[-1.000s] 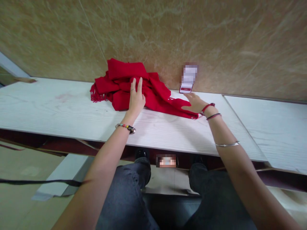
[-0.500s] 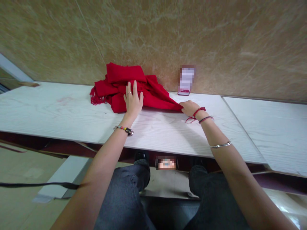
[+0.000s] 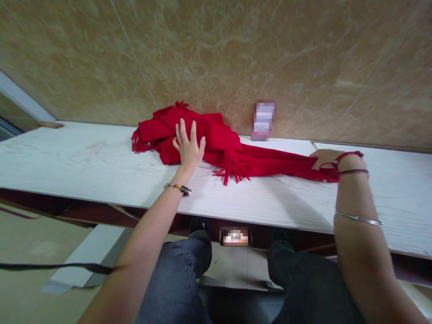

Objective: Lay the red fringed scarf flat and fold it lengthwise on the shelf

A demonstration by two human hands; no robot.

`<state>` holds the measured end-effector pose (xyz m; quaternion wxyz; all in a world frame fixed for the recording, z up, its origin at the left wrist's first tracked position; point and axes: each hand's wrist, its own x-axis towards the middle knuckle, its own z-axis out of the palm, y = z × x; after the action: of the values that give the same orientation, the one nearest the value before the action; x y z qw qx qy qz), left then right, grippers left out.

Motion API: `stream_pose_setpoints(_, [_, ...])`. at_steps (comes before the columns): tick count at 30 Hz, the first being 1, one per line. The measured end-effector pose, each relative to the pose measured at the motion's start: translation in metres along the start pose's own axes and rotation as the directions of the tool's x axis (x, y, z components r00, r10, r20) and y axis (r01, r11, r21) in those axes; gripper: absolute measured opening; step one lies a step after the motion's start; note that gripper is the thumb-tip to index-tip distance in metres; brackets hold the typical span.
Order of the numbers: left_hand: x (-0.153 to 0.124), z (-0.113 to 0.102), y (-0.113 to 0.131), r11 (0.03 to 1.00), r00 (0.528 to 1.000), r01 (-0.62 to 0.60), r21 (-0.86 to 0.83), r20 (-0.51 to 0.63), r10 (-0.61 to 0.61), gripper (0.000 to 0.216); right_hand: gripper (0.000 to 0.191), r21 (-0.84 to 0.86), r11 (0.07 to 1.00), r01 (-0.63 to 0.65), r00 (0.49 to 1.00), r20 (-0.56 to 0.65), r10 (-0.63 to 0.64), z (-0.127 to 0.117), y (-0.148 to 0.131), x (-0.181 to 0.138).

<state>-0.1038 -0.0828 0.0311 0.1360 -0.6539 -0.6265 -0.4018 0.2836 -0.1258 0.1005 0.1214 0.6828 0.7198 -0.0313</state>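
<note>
A red scarf (image 3: 216,130) with fringed ends lies on the white wood-grain table (image 3: 84,166). Its left part is a crumpled heap, and a long narrow stretch runs from there to the right. On the front of the heap rests my left hand (image 3: 189,146), fingers spread, holding nothing. My right hand (image 3: 326,159) is closed round the scarf's right end; part of its fingers is hidden by the hand and the cloth. One fringe hangs toward the table's front beside my left hand, and another fringe shows at the far left of the heap.
Against the tan marbled wall (image 3: 216,54) leans a phone (image 3: 263,120), its screen blurred, just behind the scarf. A second blurred phone-like object (image 3: 235,236) is below the table's front edge, between my legs. A black strap (image 3: 54,267) crosses at lower left.
My right hand has moved far to the right, drawing a length of scarf out of the heap. A fringe has come into view near the middle. My left hand stays on the heap.
</note>
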Motion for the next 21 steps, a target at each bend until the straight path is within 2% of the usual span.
stream_pose_setpoints(2, [-0.001,0.002,0.002,0.997,0.996,-0.079,-0.011,0.036,0.08,0.061,0.039,0.019,0.999,-0.044,0.991,0.127,0.041,-0.001,-0.002,0.001])
stream_pose_setpoints(3, [-0.001,0.003,0.004,0.992,0.99,-0.126,-0.013,0.06,0.127,0.061,0.045,0.02,0.999,-0.045,0.988,0.15,0.042,-0.002,-0.005,0.003])
stream_pose_setpoints(5, [-0.003,0.006,0.007,0.977,0.97,-0.215,-0.013,0.112,0.215,0.062,0.057,0.01,1.0,0.016,0.996,0.089,-0.017,-0.001,-0.016,0.009])
stream_pose_setpoints(8, [-0.004,0.009,0.011,0.954,0.935,-0.298,-0.021,0.192,0.297,0.062,0.066,0.022,0.982,0.189,0.982,-0.025,-0.188,0.004,-0.04,0.02])
stream_pose_setpoints(10, [-0.005,0.01,0.012,0.95,0.923,-0.311,-0.004,0.239,0.303,0.059,0.066,0.052,0.952,0.303,0.952,-0.069,-0.299,0.009,-0.059,0.027])
stream_pose_setpoints(13, [-0.004,0.01,0.011,0.951,0.92,-0.307,0.037,0.27,0.286,0.053,0.059,0.001,0.927,0.375,0.925,-0.061,-0.374,0.018,-0.087,0.034])
stream_pose_setpoints(15, [-0.002,0.009,0.008,0.959,0.934,-0.281,0.037,0.239,0.264,0.049,0.049,-0.071,0.926,0.372,0.927,-0.025,-0.374,0.021,-0.099,0.037])
stream_pose_setpoints(17, [0.002,0.004,0.005,0.978,0.966,-0.209,0.018,0.16,0.204,0.046,0.043,-0.109,0.923,0.37,0.928,-0.01,-0.373,0.021,-0.101,0.038])
stream_pose_setpoints(19, [0.01,-0.006,0.0,0.995,0.993,-0.102,-0.001,0.052,0.102,0.047,0.041,-0.108,0.926,0.362,0.93,-0.02,-0.366,0.016,-0.092,0.037])
stream_pose_setpoints(21, [0.021,-0.022,-0.007,1.0,0.998,0.012,-0.015,-0.06,-0.013,0.048,0.04,-0.102,0.947,0.305,0.95,-0.029,-0.309,0.01,-0.073,0.033])
